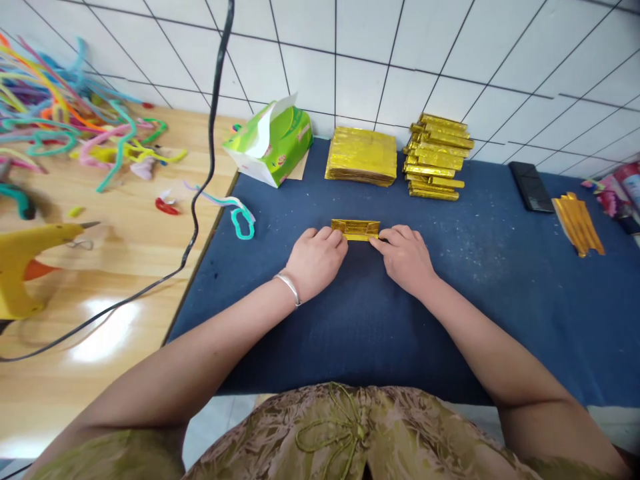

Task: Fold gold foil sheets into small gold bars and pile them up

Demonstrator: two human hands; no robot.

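Note:
A small sheet of gold foil paper (356, 228), partly folded into a narrow strip, lies on the dark blue cloth in front of me. My left hand (318, 259) grips its left end, fingers curled. At the right end my right hand (406, 257) pinches the paper's lower edge between thumb and fingers. Behind it sits a flat stack of gold foil paper (361, 153). To the right of that stack, folded gold strips (437, 158) are heaped in a pile.
A green tissue box (280, 143) stands back left, near a turquoise pipe-cleaner loop (243, 222). A black cord (213, 127) hangs across the left side. On the wooden table lie a yellow glue gun (30, 263) and tangled pipe cleaners (55, 113). A black phone (531, 187) and orange-gold strips (579, 223) lie right.

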